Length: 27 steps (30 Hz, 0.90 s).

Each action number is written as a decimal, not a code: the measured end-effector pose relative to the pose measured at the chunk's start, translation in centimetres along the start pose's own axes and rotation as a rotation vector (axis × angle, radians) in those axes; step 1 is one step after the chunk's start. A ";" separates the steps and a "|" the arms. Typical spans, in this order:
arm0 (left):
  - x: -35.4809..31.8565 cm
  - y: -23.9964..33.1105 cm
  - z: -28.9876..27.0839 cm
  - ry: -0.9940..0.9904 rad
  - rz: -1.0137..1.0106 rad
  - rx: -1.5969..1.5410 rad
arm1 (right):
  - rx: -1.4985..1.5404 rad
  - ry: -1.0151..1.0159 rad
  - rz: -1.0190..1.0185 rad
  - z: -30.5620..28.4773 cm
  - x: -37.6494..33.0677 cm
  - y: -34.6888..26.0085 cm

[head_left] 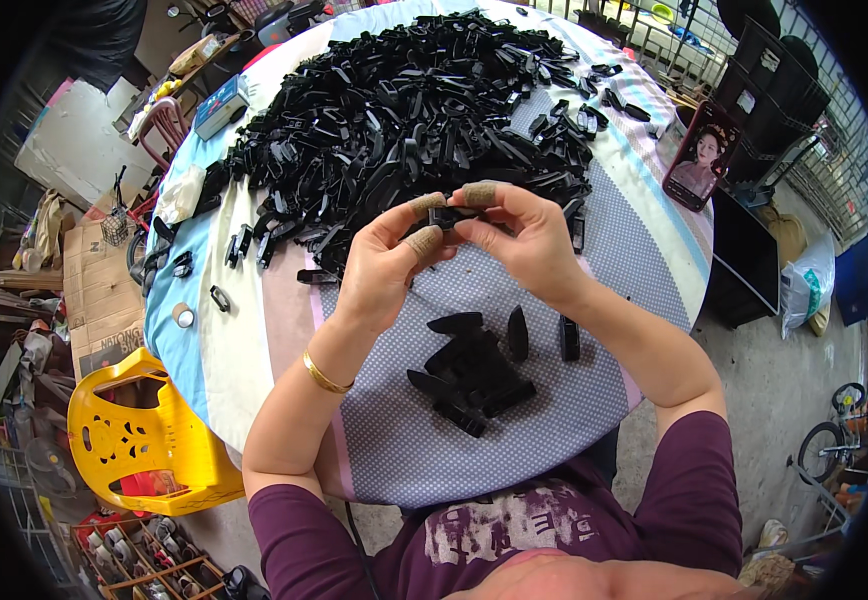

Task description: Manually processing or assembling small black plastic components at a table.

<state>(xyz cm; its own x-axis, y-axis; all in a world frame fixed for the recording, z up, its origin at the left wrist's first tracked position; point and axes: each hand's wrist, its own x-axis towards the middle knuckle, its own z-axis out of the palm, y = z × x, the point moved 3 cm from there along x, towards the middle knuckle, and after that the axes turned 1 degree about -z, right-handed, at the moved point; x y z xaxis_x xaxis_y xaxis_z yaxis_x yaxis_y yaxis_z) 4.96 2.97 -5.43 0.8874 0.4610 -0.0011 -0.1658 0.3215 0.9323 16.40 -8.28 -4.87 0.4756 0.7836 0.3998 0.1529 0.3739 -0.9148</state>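
Note:
Both my hands meet over the middle of the table, pinching one small black plastic part between their fingertips. Tan tape wraps the thumb and index finger of my left hand and the index finger of my right hand. What kind of part it is cannot be made out; the fingers cover most of it. Beyond my hands spreads a big heap of similar black plastic pieces. Nearer to me lies a small cluster of black pieces, with a single black piece to its right.
A patterned cloth covers the round table. At the right edge stands a phone; on the left are a tape roll and a blue box. A yellow plastic chair stands left of the table, black crates at the far right.

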 end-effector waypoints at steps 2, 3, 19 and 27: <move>0.0 -0.2 -0.4 0.001 0.004 0.014 | -0.122 -0.018 -0.015 0.1 -0.1 0.0; 0.0 -0.4 -0.8 -0.001 0.014 0.039 | -0.170 -0.020 -0.020 0.1 -0.1 0.2; -0.6 0.9 0.1 0.046 0.243 0.337 | -0.423 -0.188 -0.013 0.8 -0.2 1.1; -0.8 1.6 0.3 0.000 0.272 0.504 | -0.469 -0.177 -0.062 0.9 -0.8 0.3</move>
<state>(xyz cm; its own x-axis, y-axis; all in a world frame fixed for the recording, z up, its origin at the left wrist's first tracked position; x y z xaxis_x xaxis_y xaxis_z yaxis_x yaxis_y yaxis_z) 4.09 2.85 -3.85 0.8414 0.4722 0.2628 -0.1624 -0.2428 0.9564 15.31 -8.35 -5.44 0.3052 0.8541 0.4211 0.5681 0.1916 -0.8003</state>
